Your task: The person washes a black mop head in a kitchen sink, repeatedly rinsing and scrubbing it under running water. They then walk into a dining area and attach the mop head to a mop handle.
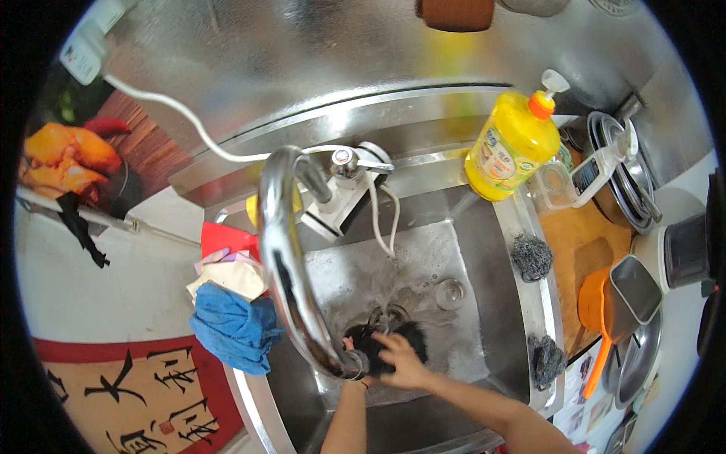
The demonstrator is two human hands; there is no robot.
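A black, soft-looking item (413, 336), fuzzy at its edge, lies in the water of the steel sink (499, 318). Over it is my right hand (404, 363), its fingers apart and nothing plainly gripped between them. Most of my left hand (348, 344) is hidden behind the end of the curved chrome faucet (278, 244); only fingertips and the wrist show, beside the black item. Whether my left hand grips the item cannot be seen. Rippling, bubbly water surrounds both hands, and a round drain fitting (451, 293) shows to their right.
A blue cloth (235, 323) and a red item (227, 238) rest on the left rim. Steel-wool scourers (532, 257) sit on the right rim, below a yellow detergent bottle (505, 153). An orange ladle-like scoop (595, 306) is farther right. White cords (391, 227) hang from the faucet base.
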